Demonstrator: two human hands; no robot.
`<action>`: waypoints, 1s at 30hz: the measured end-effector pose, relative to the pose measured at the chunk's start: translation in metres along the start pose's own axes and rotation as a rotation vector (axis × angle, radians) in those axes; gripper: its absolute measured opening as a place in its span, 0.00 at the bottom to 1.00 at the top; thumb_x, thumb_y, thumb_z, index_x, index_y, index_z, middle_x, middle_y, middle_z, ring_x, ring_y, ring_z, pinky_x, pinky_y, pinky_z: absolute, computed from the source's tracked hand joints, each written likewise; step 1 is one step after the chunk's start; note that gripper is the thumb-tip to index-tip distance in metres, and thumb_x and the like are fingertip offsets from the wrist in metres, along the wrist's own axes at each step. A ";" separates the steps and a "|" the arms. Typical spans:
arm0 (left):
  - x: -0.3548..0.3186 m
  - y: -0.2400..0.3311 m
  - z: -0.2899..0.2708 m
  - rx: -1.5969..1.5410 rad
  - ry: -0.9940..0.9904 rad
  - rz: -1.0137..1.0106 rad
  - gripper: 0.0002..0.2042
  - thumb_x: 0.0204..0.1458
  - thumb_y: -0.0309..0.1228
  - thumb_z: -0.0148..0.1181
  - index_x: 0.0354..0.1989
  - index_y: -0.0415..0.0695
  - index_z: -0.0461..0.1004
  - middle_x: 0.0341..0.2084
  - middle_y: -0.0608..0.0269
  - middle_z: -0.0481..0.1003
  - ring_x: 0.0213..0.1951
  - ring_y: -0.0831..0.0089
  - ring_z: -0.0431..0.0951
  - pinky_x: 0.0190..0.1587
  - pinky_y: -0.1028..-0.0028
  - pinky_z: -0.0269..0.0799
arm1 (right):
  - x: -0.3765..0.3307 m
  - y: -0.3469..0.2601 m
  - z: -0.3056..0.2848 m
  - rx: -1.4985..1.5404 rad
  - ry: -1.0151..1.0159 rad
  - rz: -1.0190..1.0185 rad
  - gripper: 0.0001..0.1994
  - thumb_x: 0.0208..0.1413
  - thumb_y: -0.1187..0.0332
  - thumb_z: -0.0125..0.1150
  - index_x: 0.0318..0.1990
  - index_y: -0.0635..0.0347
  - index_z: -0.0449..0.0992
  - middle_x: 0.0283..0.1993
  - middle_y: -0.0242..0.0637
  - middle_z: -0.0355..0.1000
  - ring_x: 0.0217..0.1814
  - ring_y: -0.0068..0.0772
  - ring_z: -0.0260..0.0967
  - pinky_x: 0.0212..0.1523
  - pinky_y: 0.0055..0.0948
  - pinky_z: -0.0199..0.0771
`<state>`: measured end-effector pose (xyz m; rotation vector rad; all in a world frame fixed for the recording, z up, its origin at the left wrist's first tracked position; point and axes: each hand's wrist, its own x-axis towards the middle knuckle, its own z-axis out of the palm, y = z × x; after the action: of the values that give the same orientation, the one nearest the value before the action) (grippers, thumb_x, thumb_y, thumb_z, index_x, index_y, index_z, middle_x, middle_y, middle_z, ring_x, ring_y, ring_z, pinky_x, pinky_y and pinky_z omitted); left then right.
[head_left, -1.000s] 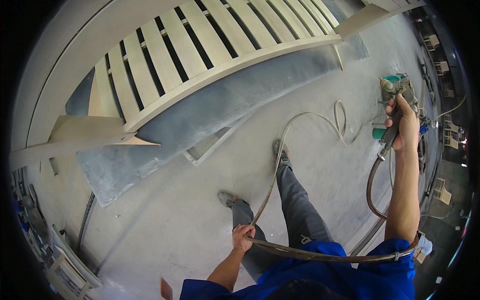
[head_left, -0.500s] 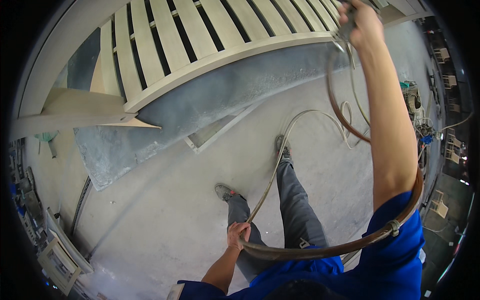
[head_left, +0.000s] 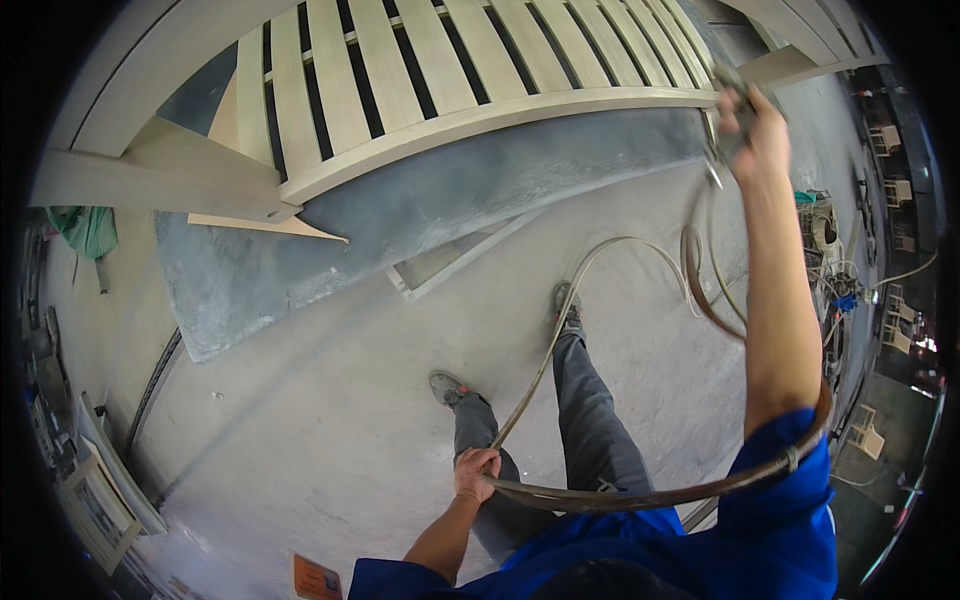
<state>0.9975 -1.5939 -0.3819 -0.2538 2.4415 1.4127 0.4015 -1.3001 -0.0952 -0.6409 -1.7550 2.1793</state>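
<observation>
My right hand [head_left: 764, 140] is raised at the far right end of a pale wooden slatted seat [head_left: 450, 70]. Its fingers are wrapped round a grey spray gun [head_left: 738, 100], smeared by motion. A thin pale hose and a brown hose [head_left: 700, 270] hang below the gun. The brown one loops behind my right upper arm and crosses my waist. Low in the middle, by my thigh, my left hand [head_left: 475, 474] is closed on the hoses [head_left: 600, 499]. From there the pale hose [head_left: 545, 365] runs out to the floor.
Under the seat lies a grey, dusty board [head_left: 240, 285], with a flat frame [head_left: 465, 255] on the floor beside it. Pale hose loops lie past my right shoe [head_left: 567, 305]. A cluttered stand [head_left: 828, 250] is at right; frames [head_left: 105, 505] lean at lower left.
The whole view has shifted, so the seat sits lower and farther right. My right hand and the spray gun appear lower and farther right too. My left hand keeps its hold on the hoses.
</observation>
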 end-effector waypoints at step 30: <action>-0.047 -0.051 -0.014 -0.050 0.078 -0.077 0.04 0.55 0.35 0.64 0.35 0.50 0.80 0.34 0.62 0.84 0.42 0.58 0.82 0.59 0.59 0.70 | -0.015 0.055 0.171 0.172 -0.192 0.067 0.10 0.69 0.70 0.45 0.42 0.67 0.71 0.27 0.38 0.69 0.21 0.28 0.65 0.18 0.25 0.67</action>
<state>1.0551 -1.6314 -0.4008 -0.4167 2.4319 1.4577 0.3332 -1.4656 -0.1176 -0.4696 -1.6288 2.4770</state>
